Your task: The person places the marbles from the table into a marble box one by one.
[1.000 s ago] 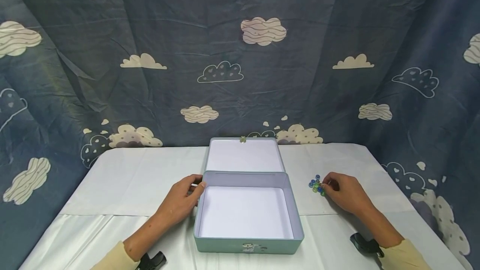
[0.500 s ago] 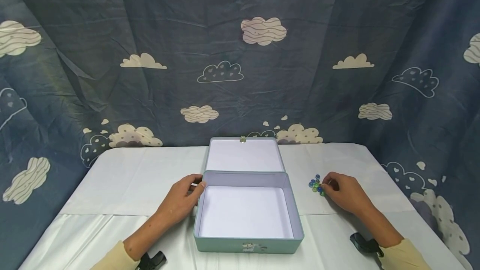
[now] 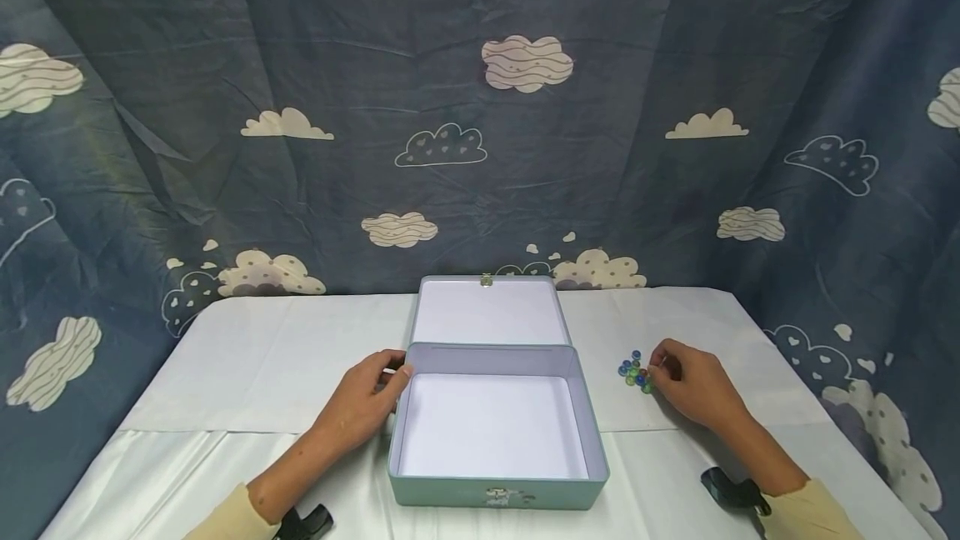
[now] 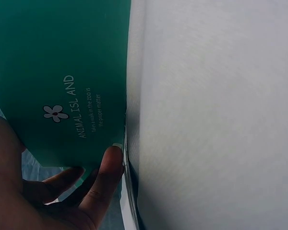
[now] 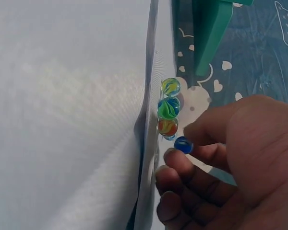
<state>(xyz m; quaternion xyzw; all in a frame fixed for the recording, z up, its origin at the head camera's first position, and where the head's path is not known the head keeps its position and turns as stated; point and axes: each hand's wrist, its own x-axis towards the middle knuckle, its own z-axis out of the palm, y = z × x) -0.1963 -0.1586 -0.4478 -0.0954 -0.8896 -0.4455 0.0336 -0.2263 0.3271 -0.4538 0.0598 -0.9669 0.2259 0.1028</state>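
An open green tin box [image 3: 498, 492] stands mid-table, its hinged lid [image 3: 487, 311] laid back behind it. My left hand [image 3: 362, 397] holds the box at its back left corner, fingers against the outer side wall; in the left wrist view that wall carries the printed words "ANIMAL ISLAND". To the right of the box, my right hand [image 3: 692, 382] is low over a small cluster of glass marbles [image 3: 630, 371]. Between its thumb and fingertips it pinches a blue marble [image 5: 184, 144]. Beside that, in the right wrist view, are a green-swirled marble [image 5: 169, 108] and an orange one [image 5: 168, 126].
A white cloth covers the table [image 3: 285, 357]. Behind and at both sides hangs a dark blue curtain [image 3: 450, 190] with cloud prints. The box's wall stands between the left hand and the marbles.
My right hand has drawn slightly to the right, away from the cluster, and a reddish marble shows more there. The left hand and the box have stayed put.
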